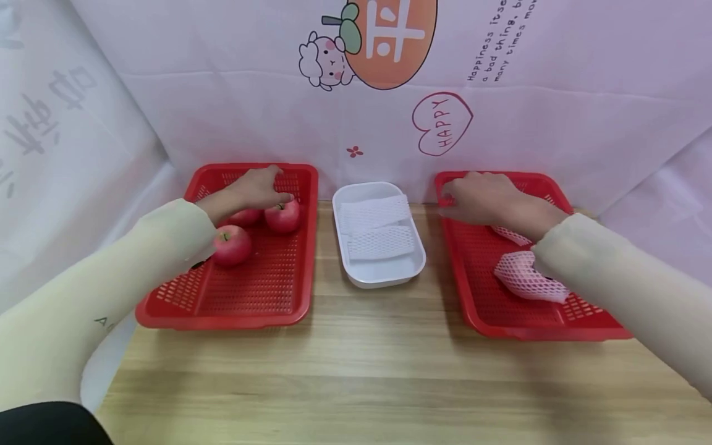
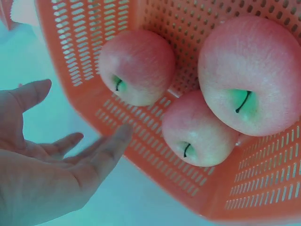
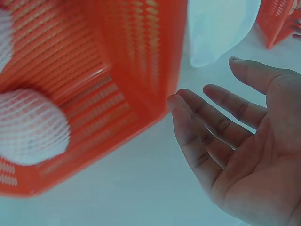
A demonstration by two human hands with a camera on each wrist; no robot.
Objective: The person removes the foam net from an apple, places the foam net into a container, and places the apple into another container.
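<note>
My left hand (image 1: 258, 188) hovers over the back of the left red basket (image 1: 308, 259), holding nothing, its fingers spread and relaxed. Three red apples lie in that basket: one apple (image 1: 282, 216) just below the hand, another (image 1: 232, 245) by the sleeve, and a third (image 2: 200, 132) close by, partly covered in the head view. At the back left corner of the right red basket (image 1: 464, 290) is my right hand (image 1: 484, 196), palm bare and fingers loosely extended near the rim. Two round things in white foam nets (image 1: 525, 275) sit in this basket, partly behind the forearm.
Between the baskets stands a white plastic tray (image 1: 378, 279) with flat white foam nets (image 1: 381, 242) inside. All three containers are on a wooden table (image 1: 356, 364). A white printed cloth (image 1: 222, 111) hangs right behind them.
</note>
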